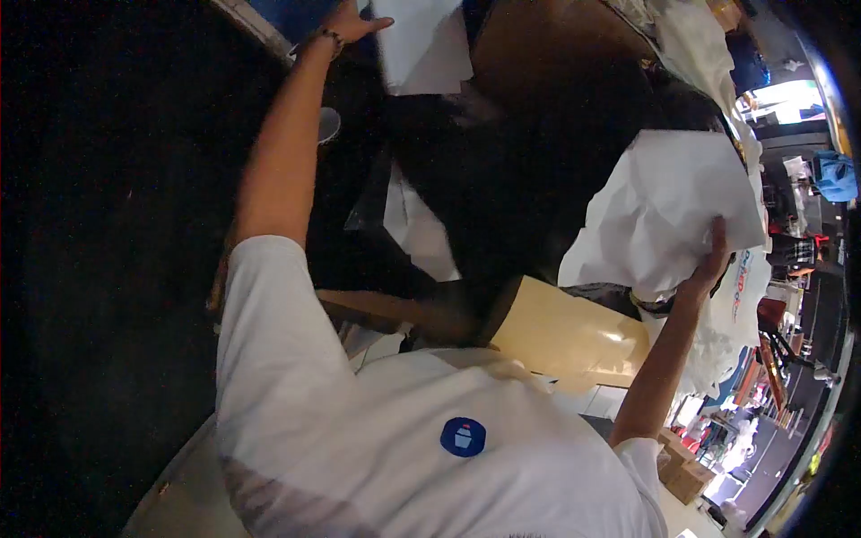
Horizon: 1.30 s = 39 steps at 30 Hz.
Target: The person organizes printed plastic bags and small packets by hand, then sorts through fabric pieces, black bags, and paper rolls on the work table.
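My right hand (711, 263) grips the lower right edge of a large creased white paper sheet (668, 202), with one digit on top and the other fingers hidden beneath or in shadow. At the top edge of the view, my left hand (355, 21) has a digit stretched out over the left edge of a white sheet or flat stack (421, 49). Part of that hand is cut off by the frame. Between my arms, another folded white paper (420, 224) lies in the dark area. A yellowish glossy sheet or folder (574, 332) sits close to my torso.
A brown cardboard panel (560, 45) stands at the top. White plastic bags (713, 332) hang beyond my right arm, one with printing. Cardboard boxes (686, 471) are on the floor at lower right. A round, pale rim (330, 125) shows beside my left forearm. Deep shadow hides the left side.
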{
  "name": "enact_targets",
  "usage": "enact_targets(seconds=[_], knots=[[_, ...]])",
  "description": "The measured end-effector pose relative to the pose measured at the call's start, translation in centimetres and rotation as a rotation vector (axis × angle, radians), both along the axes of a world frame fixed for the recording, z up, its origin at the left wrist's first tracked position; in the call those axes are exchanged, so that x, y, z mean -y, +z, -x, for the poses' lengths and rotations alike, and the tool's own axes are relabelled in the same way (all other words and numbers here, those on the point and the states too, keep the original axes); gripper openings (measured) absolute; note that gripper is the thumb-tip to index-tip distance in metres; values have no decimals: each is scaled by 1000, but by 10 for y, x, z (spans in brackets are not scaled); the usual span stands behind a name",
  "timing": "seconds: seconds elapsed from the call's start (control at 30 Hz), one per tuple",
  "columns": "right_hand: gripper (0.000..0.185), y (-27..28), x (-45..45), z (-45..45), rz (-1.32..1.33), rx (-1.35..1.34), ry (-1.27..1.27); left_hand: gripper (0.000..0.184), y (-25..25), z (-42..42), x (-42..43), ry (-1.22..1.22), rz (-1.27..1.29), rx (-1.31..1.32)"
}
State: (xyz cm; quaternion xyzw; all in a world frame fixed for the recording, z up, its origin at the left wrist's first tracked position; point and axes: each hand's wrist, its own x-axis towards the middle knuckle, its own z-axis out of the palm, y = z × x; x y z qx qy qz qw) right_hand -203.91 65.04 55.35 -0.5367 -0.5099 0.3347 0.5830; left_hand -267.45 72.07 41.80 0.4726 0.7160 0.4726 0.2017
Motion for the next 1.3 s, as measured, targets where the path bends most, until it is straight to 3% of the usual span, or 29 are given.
enact_targets(seconds=[0.07, 0.1, 0.17, 0.2, 0.23, 0.27, 0.3, 0.33, 0.4, 0.43, 0.47, 0.5, 0.53, 0.6, 0.63, 0.67, 0.73, 0.77, 0.8, 0.83, 0.87, 0.9, 0.97, 1.0, 1.07, 1.17, 1.27, 1.3], knots=[[53, 6, 5, 7, 40, -17, -18, 92, 21, -13, 11, -14, 53, -317], [52, 8, 8, 9, -48, 100, 24, 48, 30, -28, 25, -64, -114, -290], [51, 12, 20, 13, -140, 213, 62, 45, 46, -80, 83, -353, -88, -123], [51, 15, 30, 17, -161, 189, 7, 34, 21, -110, 101, -451, -233, 271], [51, 15, 40, 18, -177, 164, -44, 51, 28, -151, 138, -491, -93, 480], [51, -7, 40, -16, -179, 157, -38, 81, 18, -178, 155, -782, -19, 866], [49, -46, 33, -76, -64, -184, 80, 105, 23, -217, 190, -824, -176, 583], [47, -68, 31, -109, 55, -522, 193, 112, 26, -253, 214, -808, -328, 603], [54, -35, 102, 50, -84, 197, 455, 119, 33, -294, 244, -799, -488, 623], [62, -18, 97, 102, -551, 482, 716, 122, 42, -305, 250, -688, -410, 852], [69, 6, 117, 140, 68, 415, 750, 125, 49, -312, 248, -577, -325, 1072], [70, 1, 121, 156, -82, 422, 797, 126, 36, -303, 243, -398, -190, 968], [72, -5, 119, 168, -241, 431, 840, 127, 47, -290, 241, -438, -303, 856], [73, -6, 126, 187, -196, 361, 916, 140, 78, -256, 237, -589, -409, 530], [72, -12, 121, 191, -200, 307, 971, 134, 53, -244, 239, -568, -239, 511], [72, -15, 120, 192, -192, 250, 1029, 133, 89, -272, 237, -558, -392, 285], [70, -9, 128, 199, 305, -32, 1133, 113, 85, -262, 233, -646, -259, 384], [71, -3, 125, 194, 273, -52, 1194, 113, 92, -258, 228, -674, -280, 359], [75, 7, 128, 190, 247, -131, 1239, 98, 100, -255, 221, -672, -393, 334], [77, 13, 131, 183, 76, -49, 1157, 84, 106, -252, 213, -671, -501, 316], [79, 18, 135, 176, -83, 33, 1065, 58, 107, -242, 201, -486, -593, -47], [79, 23, 139, 167, -99, 32, 1045, 54, 110, -226, 192, -351, -648, 14], [71, 29, 146, 134, -303, 335, 825, 53, 137, -211, 176, -63, -694, 2], [61, 21, 149, 117, -133, 269, 865, 59, 132, -197, 161, 53, -783, -252], [44, 0, 157, 84, 120, 236, 903, 70, 108, -208, 125, 346, -810, -361], [35, -25, 182, 43, 247, 332, 880, 68, -39, -203, 63, 248, -589, -477], [34, -62, 211, -9, 290, 428, 803, 57, -114, -189, 41, -407, 72, -385], [36, -99, 216, -36, 277, 478, 831, 55, -85, -187, 42, -505, 161, -1163]])
